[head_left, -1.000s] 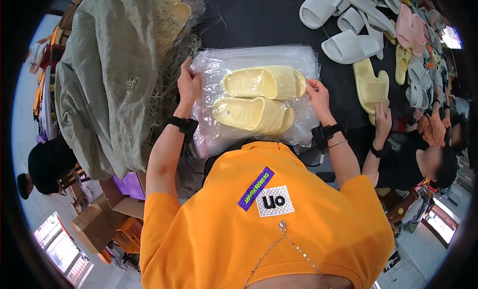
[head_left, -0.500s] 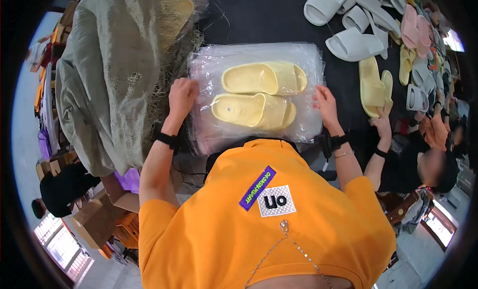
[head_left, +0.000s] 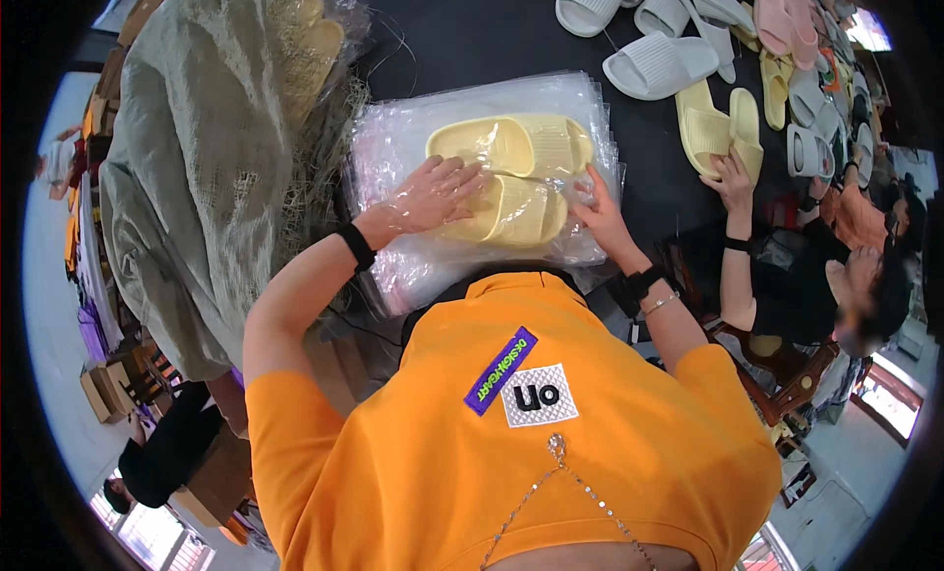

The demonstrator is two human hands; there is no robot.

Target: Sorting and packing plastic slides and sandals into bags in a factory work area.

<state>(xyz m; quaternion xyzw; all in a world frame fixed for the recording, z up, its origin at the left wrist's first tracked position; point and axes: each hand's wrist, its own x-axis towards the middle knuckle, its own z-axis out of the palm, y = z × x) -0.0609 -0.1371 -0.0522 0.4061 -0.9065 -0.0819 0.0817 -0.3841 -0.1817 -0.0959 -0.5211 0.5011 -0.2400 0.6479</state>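
A pair of pale yellow slippers [head_left: 551, 143] lies side by side in a clear plastic bag, on top of a stack of clear plastic bags [head_left: 393, 138]. My left hand [head_left: 438, 192] is laid flat across the left part of the pair, fingers spread, and hides part of the nearer slipper. At the pair's right end rests my right hand [head_left: 605, 217]. Its fingers are stretched apart, touching the plastic by the slipper toes, with nothing gripped between them.
Several white slippers [head_left: 661, 64] and pink slippers [head_left: 787, 22] lie at the back right. A co-worker's hand [head_left: 730, 182] holds another pair of yellow slippers [head_left: 700, 128] there. Frayed greenish cloth [head_left: 206, 178] drapes over the left side, beside more bagged yellow slippers [head_left: 317, 55].
My left hand has moved right from the stack's left edge onto the slippers. My right hand has come in from the right edge to their toe end. The whole view has shifted slightly.
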